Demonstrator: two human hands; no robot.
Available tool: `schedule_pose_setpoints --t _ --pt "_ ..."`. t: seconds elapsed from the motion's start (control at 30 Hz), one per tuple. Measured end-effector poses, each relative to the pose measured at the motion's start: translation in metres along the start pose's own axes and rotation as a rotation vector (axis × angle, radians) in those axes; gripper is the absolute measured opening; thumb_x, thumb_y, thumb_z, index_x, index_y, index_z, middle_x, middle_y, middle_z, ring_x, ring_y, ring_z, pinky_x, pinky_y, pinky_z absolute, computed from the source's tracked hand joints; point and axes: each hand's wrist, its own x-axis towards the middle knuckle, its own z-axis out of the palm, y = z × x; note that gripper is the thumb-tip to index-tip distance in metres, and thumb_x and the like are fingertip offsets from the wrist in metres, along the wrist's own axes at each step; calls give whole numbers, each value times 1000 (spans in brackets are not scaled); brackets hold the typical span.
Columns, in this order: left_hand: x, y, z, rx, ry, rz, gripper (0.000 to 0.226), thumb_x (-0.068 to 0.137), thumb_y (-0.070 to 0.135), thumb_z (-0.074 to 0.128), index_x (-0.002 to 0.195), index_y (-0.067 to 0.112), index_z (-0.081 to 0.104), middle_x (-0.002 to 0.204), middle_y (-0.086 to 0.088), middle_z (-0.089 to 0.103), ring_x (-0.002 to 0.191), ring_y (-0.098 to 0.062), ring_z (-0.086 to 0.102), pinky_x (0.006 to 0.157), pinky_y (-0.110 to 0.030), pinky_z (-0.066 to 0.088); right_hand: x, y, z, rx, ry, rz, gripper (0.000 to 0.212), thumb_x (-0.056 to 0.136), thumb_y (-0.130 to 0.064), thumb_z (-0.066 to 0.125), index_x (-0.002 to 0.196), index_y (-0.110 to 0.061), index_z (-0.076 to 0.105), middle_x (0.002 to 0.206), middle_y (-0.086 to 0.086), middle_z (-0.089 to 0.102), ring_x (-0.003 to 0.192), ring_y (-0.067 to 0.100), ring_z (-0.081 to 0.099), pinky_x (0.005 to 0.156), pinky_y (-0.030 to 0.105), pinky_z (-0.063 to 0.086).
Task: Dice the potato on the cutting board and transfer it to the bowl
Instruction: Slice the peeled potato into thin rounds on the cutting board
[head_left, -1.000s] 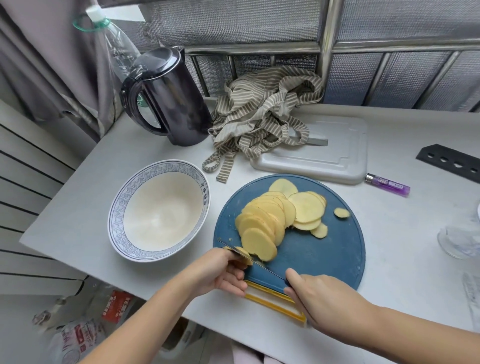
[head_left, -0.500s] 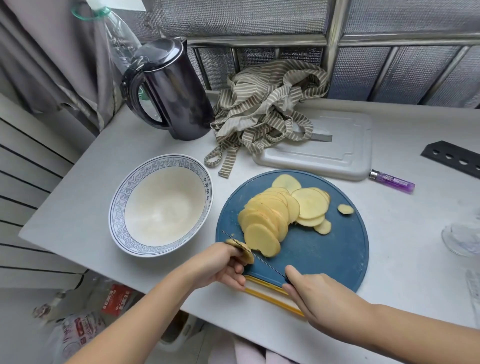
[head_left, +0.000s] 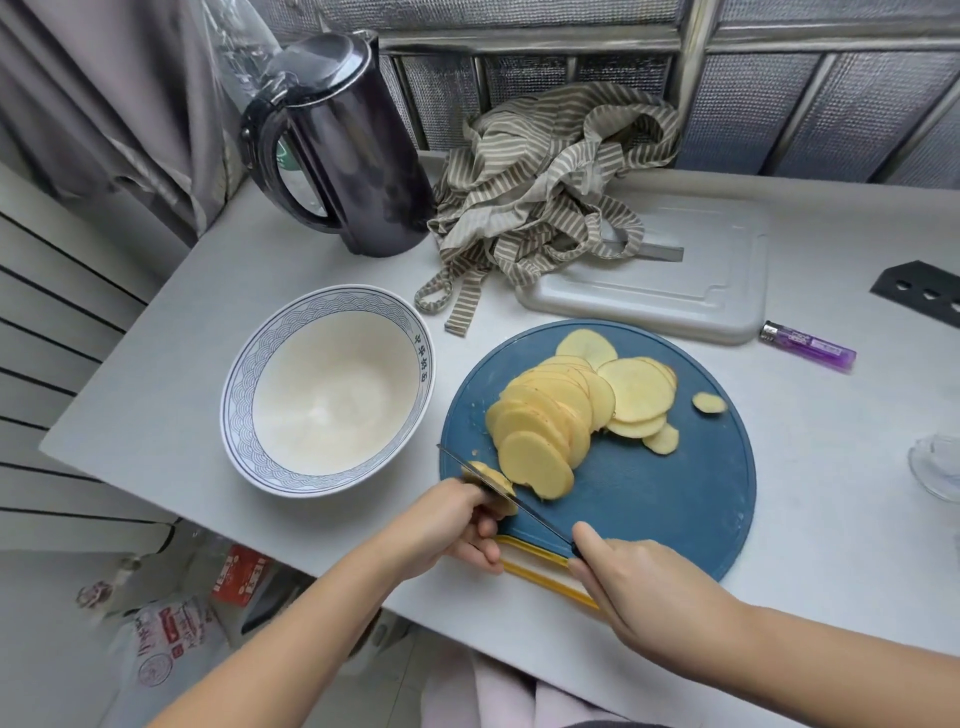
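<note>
Two hands shared one cut: left hand (head_left: 447, 525) pinched the pale yellow potato stub (head_left: 488, 475) steady on the round blue plastic cutting board (head_left: 675, 509), while right hand (head_left: 644, 587) gripped the thin dark knife (head_left: 540, 522) across it. Pale round slices (head_left: 540, 457) lay fanned beyond, undiced; the blue-rimmed white ceramic bowl (head_left: 239, 415) stood just beside the board, holding no potato.

Bare counter strip between bowl (head_left: 327, 389) and cutting board (head_left: 675, 493), kettle (head_left: 343, 150) and striped cloth (head_left: 540, 187) crowding behind

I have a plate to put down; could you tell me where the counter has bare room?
Bare counter: right of the cutting board, between lighter and glass; also between kettle and bowl. Crowded: the back, with apron and white tray, and the board's near edge.
</note>
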Motion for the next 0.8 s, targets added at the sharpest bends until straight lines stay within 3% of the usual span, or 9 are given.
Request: schedule_pose_setpoints --t 0.13,0.27,0.8 --pt "2 8 2 27 -10 -7 19 99 8 40 93 -4 53 50 -3 44 42 -19 54 55 -37 59 -2 0 -6 85 34 5 24 103 -42 18 93 -21 23 73 -1 45 66 27 42 67 39 37" --pt "4 11 1 53 -15 -13 20 99 8 39 93 -4 54 51 -3 44 43 -19 55 53 -37 59 -1 0 -5 144 50 -1 24 104 -40 21 91 -20 25 64 -5 37 63 24 39 64 36 33" --pt "7 13 -3 119 -80 3 24 98 11 40 79 2 52 55 -4 43 46 -19 54 63 -40 60 30 5 -2 230 90 -18 24 104 -36 27 88 -18 28 61 -3 38 58 23 38 59 34 27"
